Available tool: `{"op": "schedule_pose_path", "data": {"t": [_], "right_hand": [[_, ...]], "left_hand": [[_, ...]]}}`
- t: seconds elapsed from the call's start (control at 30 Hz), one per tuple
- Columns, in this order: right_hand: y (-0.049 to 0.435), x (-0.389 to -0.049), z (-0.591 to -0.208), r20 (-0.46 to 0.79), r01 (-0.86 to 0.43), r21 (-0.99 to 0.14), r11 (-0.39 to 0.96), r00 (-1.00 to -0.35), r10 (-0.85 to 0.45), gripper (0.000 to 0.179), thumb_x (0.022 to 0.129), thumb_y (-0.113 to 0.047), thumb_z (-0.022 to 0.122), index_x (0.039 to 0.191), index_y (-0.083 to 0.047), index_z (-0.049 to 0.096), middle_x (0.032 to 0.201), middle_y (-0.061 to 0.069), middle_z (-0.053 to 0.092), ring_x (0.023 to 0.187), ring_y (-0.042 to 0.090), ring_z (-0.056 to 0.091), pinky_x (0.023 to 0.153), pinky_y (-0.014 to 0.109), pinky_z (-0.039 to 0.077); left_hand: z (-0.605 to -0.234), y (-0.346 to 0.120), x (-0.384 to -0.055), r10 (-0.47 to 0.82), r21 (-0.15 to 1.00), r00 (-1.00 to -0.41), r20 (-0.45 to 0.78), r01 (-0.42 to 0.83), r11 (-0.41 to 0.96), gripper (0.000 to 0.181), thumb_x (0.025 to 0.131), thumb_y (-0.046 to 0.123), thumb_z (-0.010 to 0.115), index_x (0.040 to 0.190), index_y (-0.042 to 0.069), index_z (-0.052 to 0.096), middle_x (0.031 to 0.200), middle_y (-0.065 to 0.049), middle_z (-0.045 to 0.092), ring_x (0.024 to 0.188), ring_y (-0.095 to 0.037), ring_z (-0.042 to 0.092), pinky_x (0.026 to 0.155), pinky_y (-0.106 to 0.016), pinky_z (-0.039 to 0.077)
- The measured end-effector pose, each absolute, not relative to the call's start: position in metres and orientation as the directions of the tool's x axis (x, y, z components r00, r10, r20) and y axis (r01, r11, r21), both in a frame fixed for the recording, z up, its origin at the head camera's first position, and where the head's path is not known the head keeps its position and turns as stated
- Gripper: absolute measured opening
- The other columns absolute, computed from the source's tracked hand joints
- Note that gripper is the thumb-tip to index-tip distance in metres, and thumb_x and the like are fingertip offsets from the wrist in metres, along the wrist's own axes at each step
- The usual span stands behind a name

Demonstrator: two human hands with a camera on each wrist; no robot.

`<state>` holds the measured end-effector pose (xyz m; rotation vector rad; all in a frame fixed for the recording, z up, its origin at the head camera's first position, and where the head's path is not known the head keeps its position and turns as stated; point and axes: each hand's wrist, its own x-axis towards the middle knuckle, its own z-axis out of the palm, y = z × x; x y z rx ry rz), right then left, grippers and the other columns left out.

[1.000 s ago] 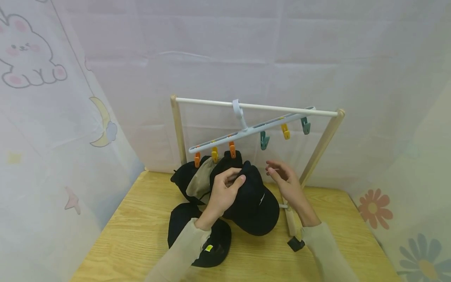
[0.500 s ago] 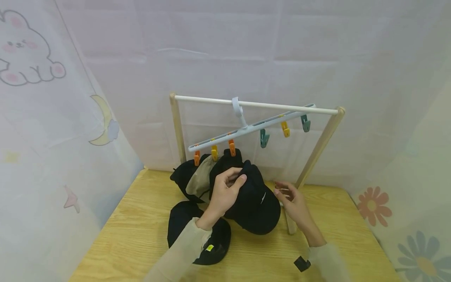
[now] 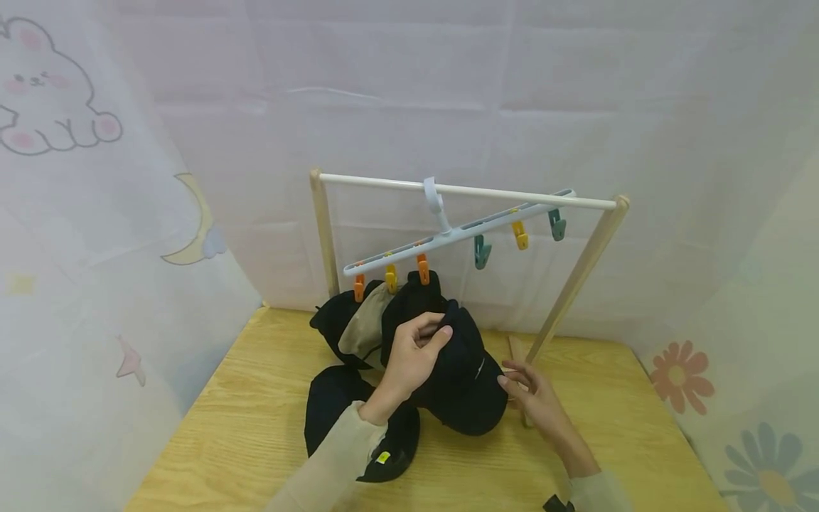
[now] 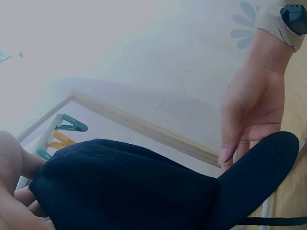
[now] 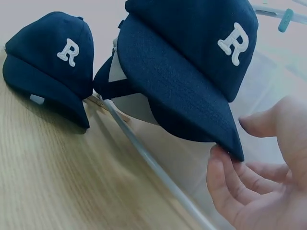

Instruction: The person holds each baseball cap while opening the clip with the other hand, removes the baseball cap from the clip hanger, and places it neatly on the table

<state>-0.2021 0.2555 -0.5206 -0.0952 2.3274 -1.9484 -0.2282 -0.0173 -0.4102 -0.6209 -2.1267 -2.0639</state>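
Note:
My left hand [image 3: 412,355] pinches the edge of a dark baseball cap [image 3: 463,387] at its upper end, thumb on the near side. The cap tilts, its brim [image 5: 187,91] lower and to the right, and a white letter R [image 5: 234,43] shows on its front in the right wrist view. My right hand [image 3: 540,405] is at the brim's edge: fingertips touch its corner from below, while the thumb [image 5: 261,123] stands apart from it. Behind, dark and beige caps [image 3: 365,327] hang from orange and yellow clips [image 3: 392,279] on a pale blue hanger [image 3: 444,238].
The hanger hooks over the white bar [image 3: 512,194] of a wooden-legged rack [image 3: 579,277]. Yellow and green clips [image 3: 483,252] on its right half hold nothing. Another dark R cap [image 5: 53,52] lies on the wooden table [image 3: 237,412], partly behind my left forearm.
My right hand has come down from beside the cap's upper part to its brim. My left hand keeps its pinch and has shifted slightly right and down with the cap.

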Motion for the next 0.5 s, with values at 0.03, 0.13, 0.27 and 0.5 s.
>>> {"op": "schedule_pose_path", "data": {"t": [0.03,0.13,0.27,0.5], "right_hand": [[0.255,-0.201,-0.522,-0.045,0.028,-0.989,0.145,-0.992,-0.114,0.058,0.109,-0.023,0.063,0.158,0.002,0.041,0.137,0.023,0.061,0.109,0.022,0.073,0.092,0.037,0.063],[0.255,-0.198,-0.527,-0.064,0.054,-0.996,0.077,-0.99,-0.128,0.059,0.109,-0.019,0.063,0.156,0.006,0.04,0.125,0.013,0.068,0.102,0.017,0.074,0.09,0.039,0.063],[0.26,-0.201,-0.531,-0.063,0.06,-0.998,0.021,-0.981,-0.182,0.058,0.108,-0.015,0.064,0.155,0.007,0.04,0.116,0.002,0.071,0.1,0.016,0.074,0.087,0.039,0.064],[0.285,-0.211,-0.528,0.032,-0.006,-0.997,-0.073,-0.933,-0.359,0.044,0.108,-0.003,0.058,0.15,0.004,0.047,0.115,-0.002,0.073,0.098,0.015,0.075,0.083,0.037,0.065]], "left_hand": [[-0.41,-0.017,-0.228,0.212,0.931,-0.909,0.358,0.364,-0.012,0.024,0.104,0.009,0.067,0.126,0.001,0.074,0.119,-0.019,0.076,0.104,-0.026,0.075,0.087,-0.022,0.059],[-0.411,-0.018,-0.225,0.217,0.933,-0.91,0.353,0.36,-0.009,0.024,0.105,0.01,0.067,0.126,0.001,0.074,0.121,-0.019,0.075,0.107,-0.029,0.074,0.089,-0.022,0.059],[-0.412,-0.021,-0.222,0.224,0.938,-0.914,0.338,0.347,-0.001,0.026,0.106,0.011,0.066,0.128,0.001,0.073,0.124,-0.018,0.074,0.111,-0.031,0.073,0.093,-0.027,0.06],[-0.412,-0.028,-0.216,0.273,0.955,-0.919,0.285,0.297,0.002,0.034,0.106,0.014,0.066,0.135,-0.002,0.067,0.13,-0.022,0.07,0.115,-0.035,0.072,0.101,-0.047,0.06]]}}
